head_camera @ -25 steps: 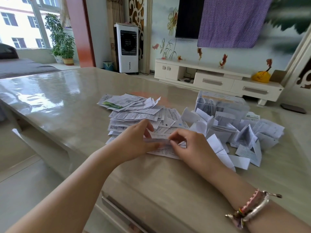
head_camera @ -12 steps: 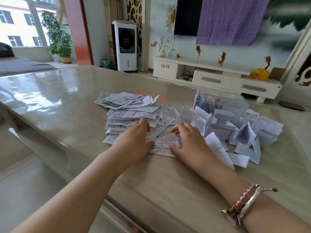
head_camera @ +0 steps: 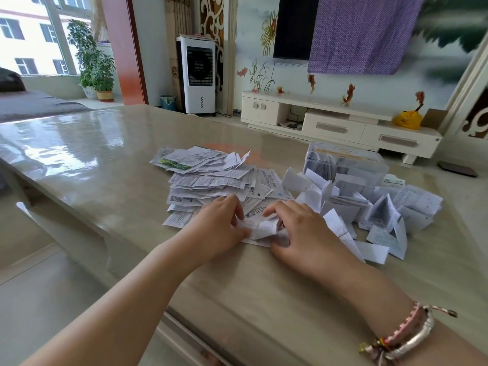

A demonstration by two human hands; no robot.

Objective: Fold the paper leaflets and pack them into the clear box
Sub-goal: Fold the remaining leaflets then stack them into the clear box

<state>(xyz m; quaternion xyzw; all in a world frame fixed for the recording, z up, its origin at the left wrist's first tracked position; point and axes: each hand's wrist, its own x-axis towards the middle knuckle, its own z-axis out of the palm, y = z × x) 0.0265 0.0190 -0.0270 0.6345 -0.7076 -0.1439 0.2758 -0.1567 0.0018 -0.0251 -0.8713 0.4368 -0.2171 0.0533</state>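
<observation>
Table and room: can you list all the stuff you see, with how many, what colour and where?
Flat leaflets: a pile, white, table middle.
Folded leaflets: a heap, white, right of the pile.
Leaflet: one, white, between the hands.
Box: one, clear, behind the heap.
Table: one, beige.
Fan: one, white, by the wall.
Plant: one, green, by the window.
Cabinet: one, cream, under the TV.
Cloth: one, purple, hanging.
Bracelets: several, right wrist.
Left hand: grips the leaflet.
Right hand: grips it too.

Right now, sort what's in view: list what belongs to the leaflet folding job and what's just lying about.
Job: leaflet gripped by left hand and right hand; flat pile; folded pile; clear box.
Lying about: air cooler; plant; yellow bag.
</observation>
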